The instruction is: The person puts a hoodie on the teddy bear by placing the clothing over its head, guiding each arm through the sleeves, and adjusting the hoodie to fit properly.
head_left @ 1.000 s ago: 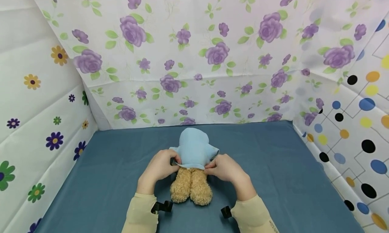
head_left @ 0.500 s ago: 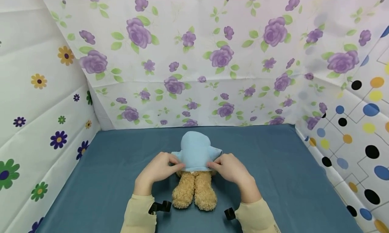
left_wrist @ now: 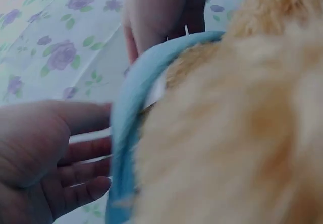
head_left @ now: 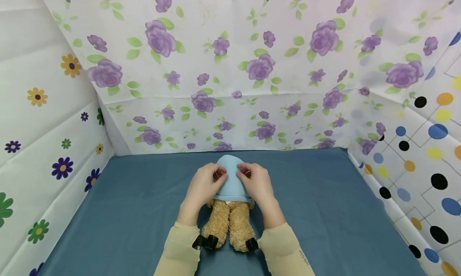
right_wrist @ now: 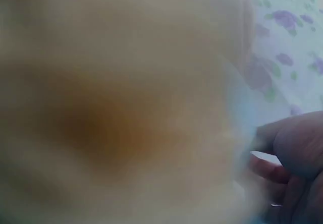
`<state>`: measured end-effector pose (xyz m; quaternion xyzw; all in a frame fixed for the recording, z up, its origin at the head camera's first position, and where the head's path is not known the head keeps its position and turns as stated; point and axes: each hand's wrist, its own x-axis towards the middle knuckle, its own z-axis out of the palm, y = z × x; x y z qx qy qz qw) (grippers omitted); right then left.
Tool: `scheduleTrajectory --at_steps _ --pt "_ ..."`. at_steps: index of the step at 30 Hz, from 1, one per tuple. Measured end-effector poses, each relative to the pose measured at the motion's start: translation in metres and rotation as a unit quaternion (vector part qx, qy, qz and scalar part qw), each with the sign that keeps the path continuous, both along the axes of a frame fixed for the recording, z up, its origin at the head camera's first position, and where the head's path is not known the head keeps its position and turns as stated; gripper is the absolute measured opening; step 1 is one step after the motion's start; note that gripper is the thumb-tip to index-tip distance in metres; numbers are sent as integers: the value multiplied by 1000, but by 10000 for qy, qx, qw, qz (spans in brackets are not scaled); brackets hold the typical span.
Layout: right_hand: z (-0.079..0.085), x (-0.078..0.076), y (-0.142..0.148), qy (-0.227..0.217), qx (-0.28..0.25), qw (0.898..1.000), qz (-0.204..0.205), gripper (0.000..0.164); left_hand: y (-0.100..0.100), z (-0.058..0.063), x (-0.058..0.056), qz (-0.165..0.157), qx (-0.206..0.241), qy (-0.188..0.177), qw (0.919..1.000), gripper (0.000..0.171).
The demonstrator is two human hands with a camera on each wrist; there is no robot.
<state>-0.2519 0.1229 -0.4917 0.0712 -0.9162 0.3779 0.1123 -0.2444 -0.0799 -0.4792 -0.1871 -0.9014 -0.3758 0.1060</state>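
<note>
A plush toy with curly tan fur [head_left: 217,220] lies on its back or front, I cannot tell which, its legs toward me. A small light-blue shirt [head_left: 232,188] covers its upper part and hides the head. My left hand [head_left: 203,184] is over the shirt's left side, thumb and fingers bent and apart. Opposite it, my right hand [head_left: 257,182] is over the shirt's right side, its thumb close to the cloth. In the left wrist view, fingertips reach the shirt's blue edge [left_wrist: 123,123]. Blurred fur [right_wrist: 116,118] fills most of the right wrist view.
A dark blue cloth [head_left: 151,200] covers the table. Behind it hangs a sheet with purple flowers [head_left: 201,124]. Patterned sheets also stand at the left [head_left: 47,140] and right [head_left: 414,180]. Black straps [head_left: 207,242] with small cameras sit at both wrists.
Both hands have let go of the shirt's bottom hem and moved up and inward over the shirt. Just before, they pulled the hem toward the legs. The plush toy stays nearly in place.
</note>
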Motion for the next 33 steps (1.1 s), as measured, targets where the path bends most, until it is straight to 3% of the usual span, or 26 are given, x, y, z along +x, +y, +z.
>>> scheduleTrajectory --at_steps 4,10,16,20,24,28,33 --pt "-7 -2 -4 62 -46 10000 -31 14 5 -4 -7 273 106 -104 9995 16" --pt "-6 -1 -3 -182 -93 9997 95 10 5 -8 -7 319 240 -390 9984 24" --pt "-3 1 -3 -224 154 9993 273 27 0 -9 -3 22 206 -769 9968 31" --pt "-3 3 -3 -406 195 9987 235 22 -5 -9 -3 -298 124 -1119 9932 37" --pt "-4 3 -4 -375 257 9987 226 12 -8 -8 -4 -521 139 -1232 9909 35" --pt "-6 3 -7 -317 441 9980 332 6 -10 -9 -5 -497 259 -1320 9897 29" --pt "-6 5 -12 -246 921 9935 616 10 -12 -15 -7 -430 357 -1335 9895 22"
